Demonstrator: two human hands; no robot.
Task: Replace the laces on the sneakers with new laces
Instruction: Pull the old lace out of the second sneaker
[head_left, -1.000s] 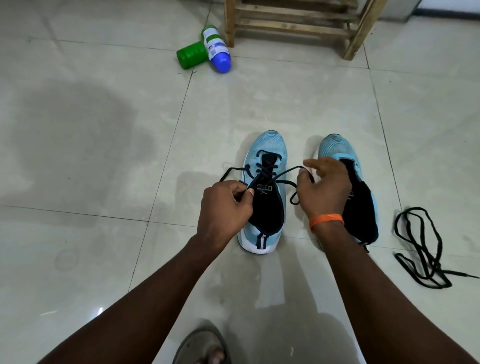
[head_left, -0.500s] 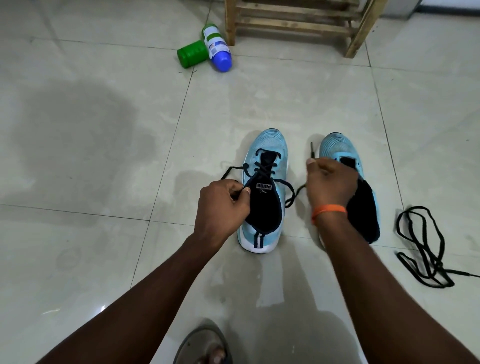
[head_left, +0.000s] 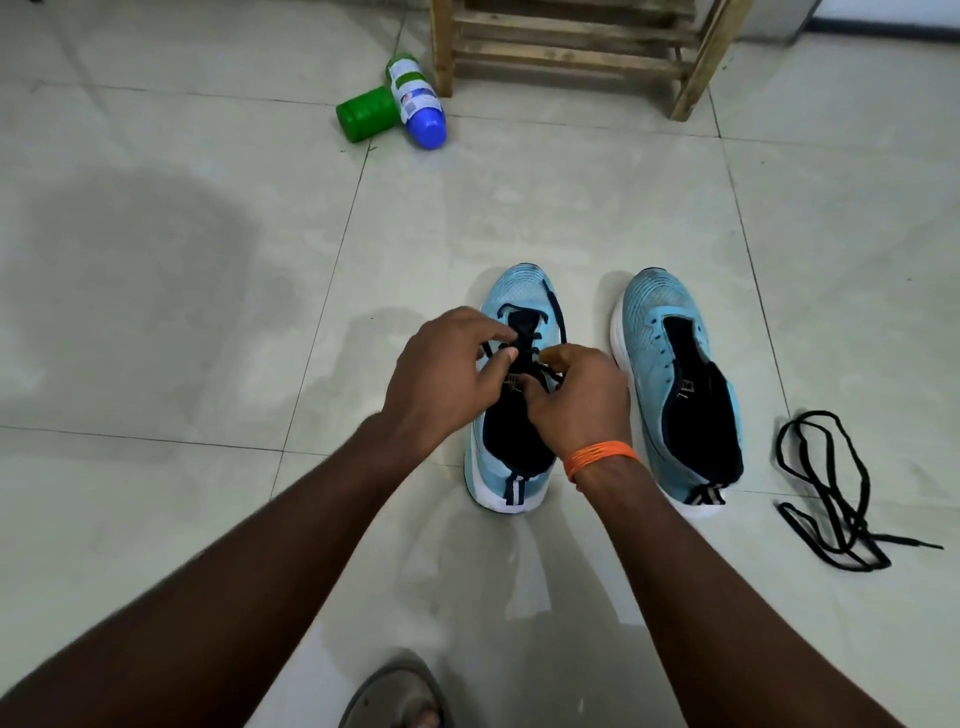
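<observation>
Two hands meet over the half-laced sneaker (head_left: 519, 291). The left hand (head_left: 441, 374) pinches its black lace (head_left: 557, 312) between thumb and forefinger, and the right hand (head_left: 576, 405) curls its fingers round the same lace. Just right of that hand stands the unlaced sneaker (head_left: 660, 322); farther right lies a loose lace (head_left: 826, 493).

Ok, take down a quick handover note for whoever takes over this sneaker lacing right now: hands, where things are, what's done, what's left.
Left hand: pinches the threaded lace over the tongue.
Right hand: fingers curled on the same lace, close beside the left hand.
Laced sneaker: on the floor under both hands; lower eyelets threaded, upper ones hidden.
Bare sneaker: beside it, with no lace in it.
Loose lace: heaped on the floor beyond the bare sneaker; I cannot tell if it is old or new.
Left to do: finish this sneaker, then lace the bare one.
</observation>
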